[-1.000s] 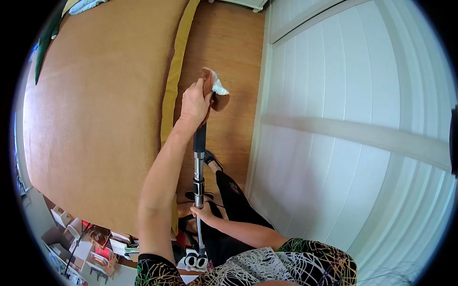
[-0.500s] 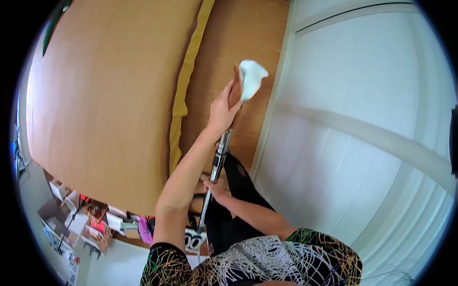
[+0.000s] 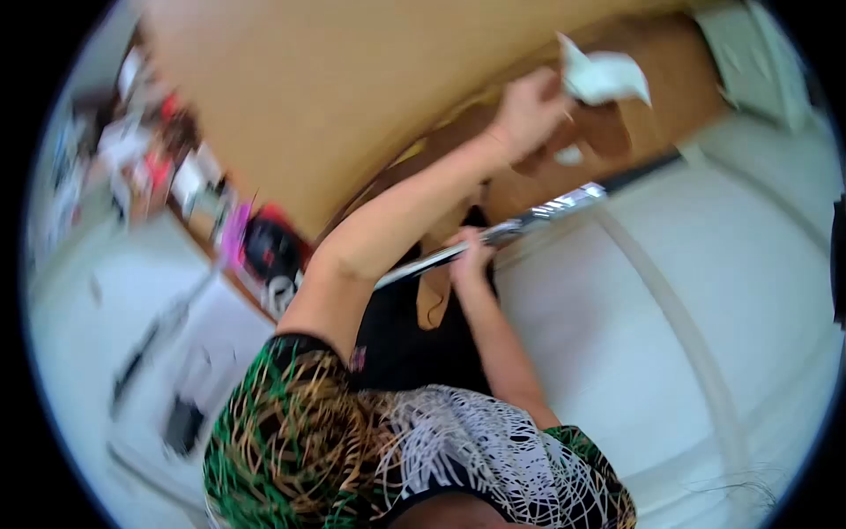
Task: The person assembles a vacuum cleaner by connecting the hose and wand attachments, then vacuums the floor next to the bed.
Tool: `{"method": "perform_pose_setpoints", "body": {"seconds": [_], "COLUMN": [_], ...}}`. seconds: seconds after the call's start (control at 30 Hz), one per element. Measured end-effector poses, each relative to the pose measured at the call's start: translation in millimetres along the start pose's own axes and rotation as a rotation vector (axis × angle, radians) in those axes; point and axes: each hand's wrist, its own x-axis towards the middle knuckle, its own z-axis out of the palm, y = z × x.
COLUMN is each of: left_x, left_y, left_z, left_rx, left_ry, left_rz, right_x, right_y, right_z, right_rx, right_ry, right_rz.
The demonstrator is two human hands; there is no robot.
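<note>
My left hand (image 3: 529,115) is stretched out toward the upper right, its fingers closed around a floppy white cloth (image 3: 608,78). Brown flaps (image 3: 604,132) hang below the white part; blur hides whether they belong to the same piece. Closer to my body, my right hand (image 3: 473,253) wraps around a silver metal pole (image 3: 560,204), which looks telescopic. The pole slants from my lap up to the right, with a dark far section near the white panels. My black trousers (image 3: 419,339) lie below it.
A large tan padded surface (image 3: 291,97) fills the upper left, beside a strip of wooden floor (image 3: 674,66). White panels (image 3: 652,291) stand close on my right. At the left are blurred items, including a black-and-red bag-like object (image 3: 271,247).
The view has turned, so the room appears rotated. The pole has swung from steep to a shallow slant. My left hand has moved away from the pole with the cloth, which now hangs differently.
</note>
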Motion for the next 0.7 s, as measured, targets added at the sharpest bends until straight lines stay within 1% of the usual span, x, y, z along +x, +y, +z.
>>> {"method": "perform_pose_setpoints", "body": {"seconds": [0.03,0.07,0.1,0.13,0.17,0.2,0.23,0.27,0.3,0.33,0.4,0.43,0.47,0.5,0.57,0.63,0.67,0.7], "left_x": [-33.6,-60.5,-80.4,-97.0,-114.6,-133.7,-156.6,-188.5,-213.6,-228.2,-263.4,-281.0,-295.3,-305.9,-315.9,-322.7,-323.3,-327.3], "left_y": [-14.4,-35.0,-47.3,-50.8,-54.6,-65.1,-74.8,-77.2,-105.8,-97.4,-113.1,-130.6,-142.1,-148.1,-153.6,-156.9,-164.3,-170.7], "left_z": [-4.7,-23.7,-43.1,-66.4,-84.6,-96.8,-99.4,-117.1,-128.4,-143.2,-173.1,-191.0,-208.5,-221.6,-238.1,-268.7,-274.6,-285.1], "left_rx": [0.099,0.109,0.150,0.127,0.050,0.122,0.212,0.319,0.251,0.415,0.559,0.636,0.662,0.676,0.890,1.134,1.157,1.287], "left_ry": [0.035,0.034,0.075,0.146,0.185,0.232,0.350,0.432,0.478,0.520,0.614,0.681,0.717,0.776,0.844,0.859,0.915,0.912], "left_rz": [0.110,0.089,0.066,0.039,-0.107,-0.109,-0.111,-0.276,-0.347,-0.469,-0.588,-0.496,-0.609,-0.663,-0.703,-0.726,-0.693,-0.634], "right_x": [25.1,46.4,52.6,60.4,73.7,84.4,84.3,98.8,94.7,89.9,89.0,92.6,93.7,91.8,89.1,93.5,93.6,87.2], "right_y": [3.4,0.8,-28.7,-58.8,-91.7,-109.2,-137.0,-141.8,-153.4,-163.6,-175.6,-179.1,-181.4,-184.3,-201.5,-205.2,-215.9,-217.1], "right_z": [-35.1,-50.8,-51.7,-52.1,-52.7,-56.5,-53.7,-73.7,-77.0,-79.0,-83.7,-86.1,-88.3,-88.8,-90.0,-98.3,-99.3,-91.2], "right_rx": [0.001,-0.025,-0.031,-0.018,-0.108,-0.123,-0.246,-0.208,-0.229,-0.209,-0.190,-0.161,-0.131,-0.132,-0.173,-0.157,-0.186,-0.214], "right_ry": [0.028,-0.029,0.001,-0.044,-0.054,0.055,0.084,0.007,0.054,0.079,0.100,0.123,0.147,0.142,0.126,0.109,0.093,0.077], "right_rz": [0.047,0.061,0.110,0.154,0.176,0.113,0.066,0.122,0.081,0.054,0.035,0.026,0.018,0.026,-0.030,-0.002,-0.013,-0.025]}}
